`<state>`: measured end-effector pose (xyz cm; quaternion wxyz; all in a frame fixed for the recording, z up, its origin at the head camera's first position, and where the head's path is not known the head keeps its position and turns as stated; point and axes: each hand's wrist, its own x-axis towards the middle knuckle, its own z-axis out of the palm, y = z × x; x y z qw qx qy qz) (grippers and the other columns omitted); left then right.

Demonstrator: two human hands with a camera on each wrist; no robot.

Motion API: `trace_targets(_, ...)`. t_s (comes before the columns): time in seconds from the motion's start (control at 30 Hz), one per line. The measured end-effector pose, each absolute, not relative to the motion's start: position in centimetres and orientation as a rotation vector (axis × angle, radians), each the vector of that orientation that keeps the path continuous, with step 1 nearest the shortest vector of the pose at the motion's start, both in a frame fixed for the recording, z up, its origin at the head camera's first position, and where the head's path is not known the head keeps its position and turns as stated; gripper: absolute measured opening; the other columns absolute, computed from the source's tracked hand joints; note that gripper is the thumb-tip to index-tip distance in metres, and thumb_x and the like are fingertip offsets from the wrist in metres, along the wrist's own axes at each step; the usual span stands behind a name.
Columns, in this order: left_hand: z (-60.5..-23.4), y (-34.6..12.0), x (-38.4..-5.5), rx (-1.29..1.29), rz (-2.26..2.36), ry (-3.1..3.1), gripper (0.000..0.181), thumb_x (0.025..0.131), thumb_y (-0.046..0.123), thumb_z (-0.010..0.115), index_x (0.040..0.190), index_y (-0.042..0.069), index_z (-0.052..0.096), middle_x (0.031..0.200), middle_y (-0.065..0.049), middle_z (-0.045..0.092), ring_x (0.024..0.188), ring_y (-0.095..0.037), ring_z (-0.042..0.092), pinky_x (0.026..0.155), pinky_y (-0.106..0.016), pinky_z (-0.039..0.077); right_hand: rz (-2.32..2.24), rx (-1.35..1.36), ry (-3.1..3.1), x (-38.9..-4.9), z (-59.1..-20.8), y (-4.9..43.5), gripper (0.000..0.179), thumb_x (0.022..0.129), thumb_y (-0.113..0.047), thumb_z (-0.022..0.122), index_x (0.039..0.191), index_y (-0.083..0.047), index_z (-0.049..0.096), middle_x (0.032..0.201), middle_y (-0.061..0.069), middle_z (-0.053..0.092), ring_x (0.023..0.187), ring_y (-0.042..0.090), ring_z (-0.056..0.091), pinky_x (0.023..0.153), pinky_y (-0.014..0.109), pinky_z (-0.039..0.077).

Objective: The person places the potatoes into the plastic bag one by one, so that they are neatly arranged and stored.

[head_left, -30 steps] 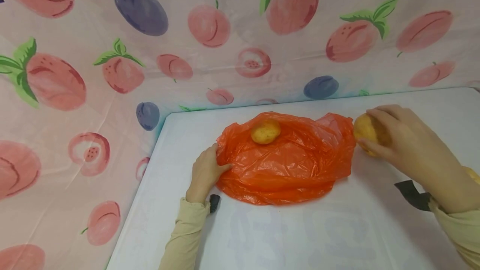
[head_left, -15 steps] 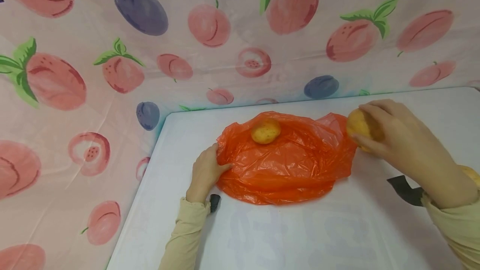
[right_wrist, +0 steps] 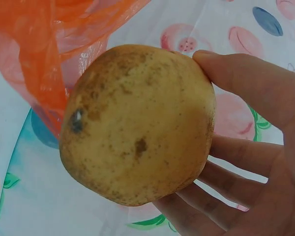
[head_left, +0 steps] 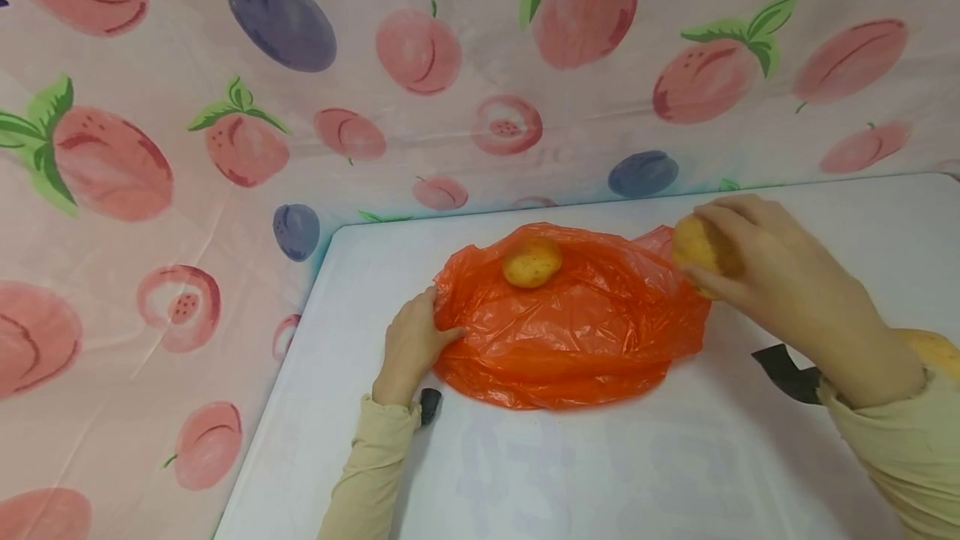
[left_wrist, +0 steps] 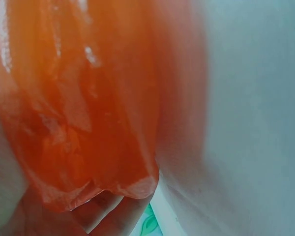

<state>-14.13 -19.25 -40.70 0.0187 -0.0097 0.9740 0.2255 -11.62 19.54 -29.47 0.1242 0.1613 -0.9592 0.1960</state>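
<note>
An orange plastic bag (head_left: 570, 323) lies spread on the white table with its mouth open. One potato (head_left: 532, 263) sits on the bag's far left part. My left hand (head_left: 414, 347) grips the bag's left edge, thumb over the rim and fingers on the outer side; the thin orange film (left_wrist: 83, 108) fills much of the left wrist view. Over the bag's right end, my right hand (head_left: 780, 273) holds a second potato (right_wrist: 137, 128) between thumb and fingers. That potato is brownish yellow with dark spots, and it overlaps the bag's right edge in the head view.
Partly hidden behind the right forearm, another potato (head_left: 930, 348) rests on the table (head_left: 645, 473). Black straps hang at both wrists. A cloth (head_left: 442, 140) printed with fruit rises along the table's back and left sides.
My right hand has moved left with the potato, from beside the bag to over its right edge. The left hand, the bag and the potato on it have stayed put.
</note>
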Motion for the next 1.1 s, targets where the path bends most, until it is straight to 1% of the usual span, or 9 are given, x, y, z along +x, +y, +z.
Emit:
trace_targets(0.3,-40.6,-19.3,-14.1,-0.034,0.701,3.028,0.073,0.080,0.029,0.085,0.138,0.001,0.051,0.125,-0.016,0.064,0.110,-0.033,0.060,0.096,-0.048,0.052,0.610,0.545,-2.742,-12.1,-29.6,18.4,0.060,0.078,-0.017,0.084,0.126,0.007,0.057,0.128,0.026,0.052,0.120,0.045,0.045,0.098,0.066,0.041)
trace_targets(0.6,-40.6,-19.1,-14.1,-0.042,0.731,3.014,0.073,0.080,0.028,0.085,0.139,0.002,0.050,0.126,-0.015,0.064,0.110,-0.032,0.060,0.097,-0.048,0.052,0.625,0.548,-2.810,-12.4,-29.6,16.9,0.061,0.082,-0.025,0.082,0.128,0.006,0.057,0.131,0.025,0.051,0.122,0.044,0.046,0.100,0.064,0.042)
trace_targets(0.73,-40.6,-19.1,-14.1,-0.049,0.729,3.012,0.073,0.079,0.028,0.085,0.139,0.002,0.050,0.126,-0.014,0.064,0.110,-0.032,0.060,0.097,-0.048,0.052,0.613,0.558,-2.812,-12.5,-29.7,16.3,0.060,0.083,-0.026,0.081,0.129,0.005,0.057,0.131,0.024,0.051,0.121,0.043,0.047,0.097,0.064,0.045)
trace_targets(0.87,-40.6,-19.1,-14.1,-0.047,0.724,3.014,0.073,0.079,0.028,0.085,0.138,0.003,0.051,0.125,-0.014,0.064,0.109,-0.031,0.060,0.096,-0.048,0.053,0.631,0.609,-2.778,-12.6,-29.9,15.8,0.059,0.083,-0.024,0.081,0.128,0.005,0.057,0.129,0.025,0.052,0.119,0.044,0.049,0.095,0.064,0.046)
trace_targets(1.1,-40.6,-19.1,-14.1,-0.043,0.718,3.018,0.072,0.079,0.028,0.085,0.137,0.003,0.051,0.124,-0.014,0.065,0.108,-0.031,0.061,0.095,-0.047,0.053,0.657,0.638,-2.794,-12.9,-30.1,14.7,0.061,0.083,-0.024,0.081,0.130,0.006,0.056,0.130,0.025,0.053,0.121,0.044,0.047,0.100,0.063,0.043)
